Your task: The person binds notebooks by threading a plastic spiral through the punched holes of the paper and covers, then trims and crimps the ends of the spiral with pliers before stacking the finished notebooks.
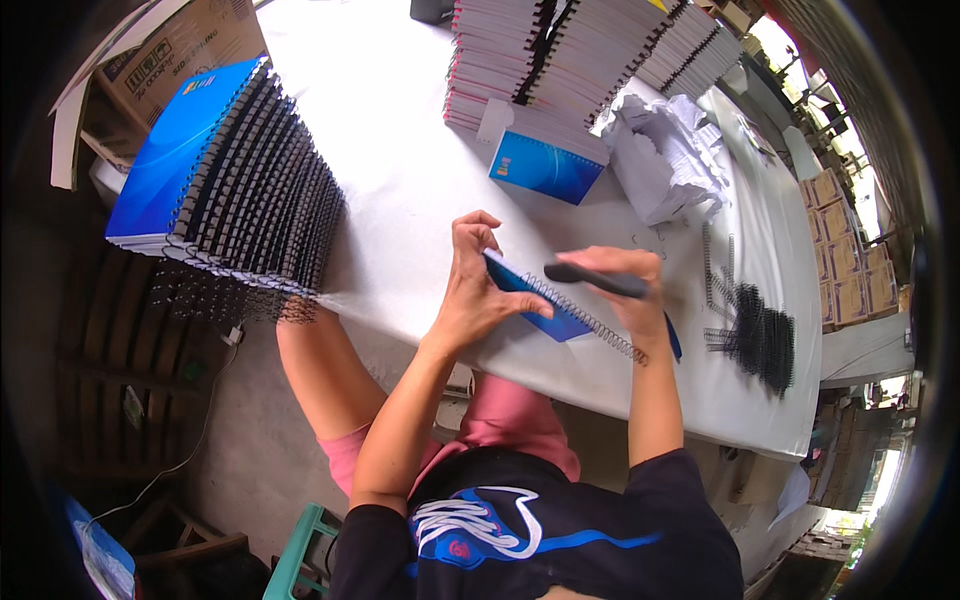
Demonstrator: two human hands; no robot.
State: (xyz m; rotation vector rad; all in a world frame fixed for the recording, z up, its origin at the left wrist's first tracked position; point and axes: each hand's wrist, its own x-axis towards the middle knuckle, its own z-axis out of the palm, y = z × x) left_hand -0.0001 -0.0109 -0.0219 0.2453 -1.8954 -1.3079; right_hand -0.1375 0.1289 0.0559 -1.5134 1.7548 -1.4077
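Near the table's front edge, my left hand (472, 290) grips a blue-covered notebook (562, 322), with the thumb across its cover. A thin dark spiral coil (600, 330) runs along the notebook's edge, and its lower end reaches past the pages towards my right wrist. My right hand (632, 272) is closed around a black-handled tool (600, 279), just above the coil. Motion blur hides the tool's exact kind. Beside my right wrist a narrow dark-blue strip (674, 338) shows; I cannot make out what it belongs to.
A tall stack of coil-bound blue notebooks (235, 185) stands at the table's left edge. Far back are stacked page blocks (590, 55), a blue notebook (550, 165) and crumpled paper (662, 160). Loose black coils (760, 340) lie on the right. A green stool (300, 550) is below.
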